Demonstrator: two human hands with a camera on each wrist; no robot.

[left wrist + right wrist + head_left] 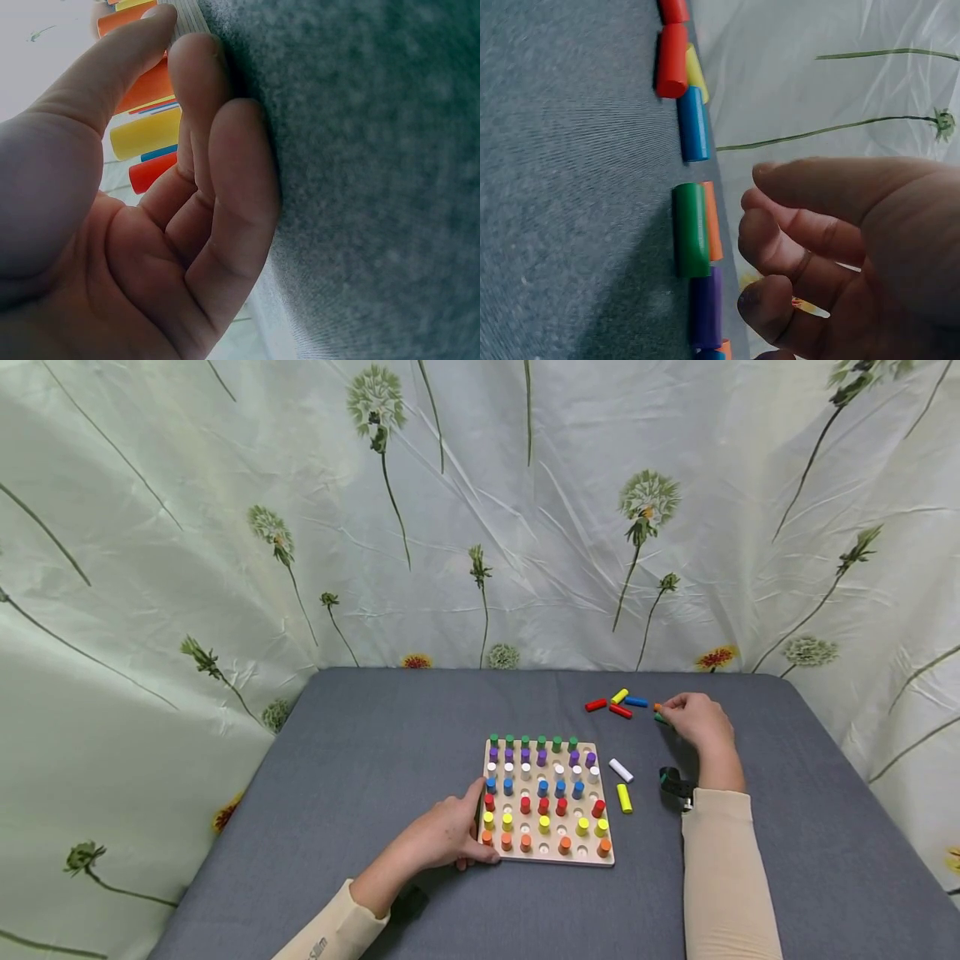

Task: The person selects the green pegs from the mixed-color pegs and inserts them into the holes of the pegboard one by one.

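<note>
Pegs: a small bunch of loose colored pegs (pixel 619 702) lies on the gray table (pixel 375 752), in the upper right part of the head view, past the board.
Green peg: the green peg (pixel 690 229) lies flat just beside an orange peg (pixel 711 221), with a purple peg (pixel 705 309) right below it in the right wrist view.
Right hand: the right hand (pixel 697 720) is over these pegs. Its fingers (pixel 780 236) are loosely bent and near the green peg, but not touching it. It holds nothing.
Left hand: the left hand (pixel 450 835) rests at the lower left edge of the board. Its thumb and fingers (pixel 199 82) press on the board's side.
Board: the wooden board (pixel 546 800) sits in the middle of the table, with rows of pegs standing in it.
Other pegs: a white peg (pixel 620 769) and a yellow peg (pixel 624 798) lie just right of the board.
</note>
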